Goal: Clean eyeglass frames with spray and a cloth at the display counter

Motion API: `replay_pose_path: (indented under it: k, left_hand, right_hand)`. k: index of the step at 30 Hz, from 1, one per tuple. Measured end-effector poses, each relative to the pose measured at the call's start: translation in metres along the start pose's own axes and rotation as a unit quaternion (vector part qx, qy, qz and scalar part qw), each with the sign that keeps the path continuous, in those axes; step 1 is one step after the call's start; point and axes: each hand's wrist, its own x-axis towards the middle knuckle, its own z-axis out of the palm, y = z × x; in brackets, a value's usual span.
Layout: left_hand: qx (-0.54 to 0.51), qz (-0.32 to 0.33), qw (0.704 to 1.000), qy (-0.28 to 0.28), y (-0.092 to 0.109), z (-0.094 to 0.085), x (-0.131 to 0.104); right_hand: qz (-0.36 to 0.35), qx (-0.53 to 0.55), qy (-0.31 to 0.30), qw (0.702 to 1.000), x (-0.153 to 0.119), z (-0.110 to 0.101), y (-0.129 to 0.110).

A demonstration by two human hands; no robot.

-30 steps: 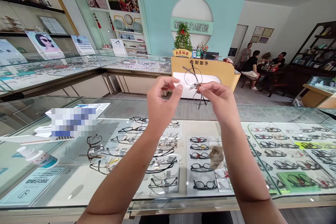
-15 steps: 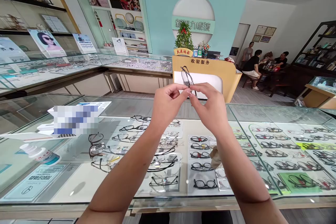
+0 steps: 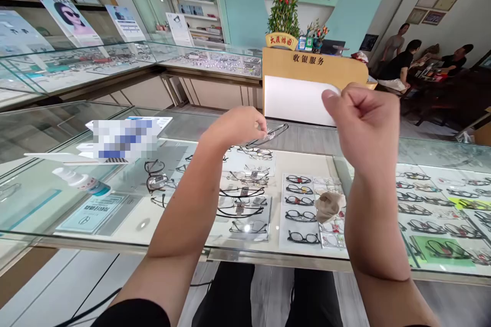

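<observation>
My left hand (image 3: 240,126) is closed at the fingertips on a pair of thin dark-rimmed glasses (image 3: 277,133), held tilted above the far part of the glass counter (image 3: 245,254). To the right, my right hand (image 3: 366,125) is raised in a fist, thumb pointing left. Its curled fingers hide whatever may be inside. Below and between my arms, a crumpled beige cloth (image 3: 329,207) lies on the glass. Under the glass are rows of spectacle frames (image 3: 301,215), with further frames (image 3: 243,209) beside my left forearm.
A white spray bottle (image 3: 81,182) lies on its side at the left, by a pale blue leaflet (image 3: 91,217). Behind it is an open white-and-blue box (image 3: 161,125), partly blurred. A wooden cashier desk (image 3: 314,61) stands across the aisle. Several people sit or stand at the far right.
My hands were together at the glasses; now they are apart. The left has lowered with the glasses, while the right has moved away rightward and closed into a fist. The view has tilted down.
</observation>
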Motion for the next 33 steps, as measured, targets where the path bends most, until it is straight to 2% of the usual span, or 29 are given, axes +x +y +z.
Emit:
replay_pose_path:
  k: [2,4,7,11,17,23,33]
  left_hand:
    - [0.03,-0.042,0.996,-0.073,-0.008,0.008,0.007]
    - [0.062,-0.089,0.986,-0.123,-0.01,0.015,0.011]
    - [0.111,-0.142,0.97,-0.162,-0.008,0.02,0.013]
    - [0.144,-0.18,0.952,-0.202,-0.008,0.026,0.012]
    - [0.17,-0.197,0.943,-0.208,-0.03,0.044,0.007]
    - [0.194,-0.204,0.942,-0.183,-0.05,0.056,0.006]
    - [0.228,-0.196,0.931,-0.207,-0.055,0.065,0.01]
  right_hand:
    - [-0.002,0.005,0.004,1.0,0.0,-0.001,-0.003]
    - [-0.004,0.011,-0.004,1.0,-0.002,0.0,-0.008]
    - [-0.012,0.026,-0.016,0.999,-0.003,0.0,-0.011]
    - [-0.013,0.04,-0.022,0.999,-0.001,-0.004,-0.011]
    - [0.021,-0.003,-0.113,0.993,0.001,-0.014,-0.014]
    - [-0.028,-0.018,-0.132,0.991,0.001,-0.017,-0.005]
    - [-0.032,-0.055,-0.163,0.985,0.001,-0.014,-0.007]
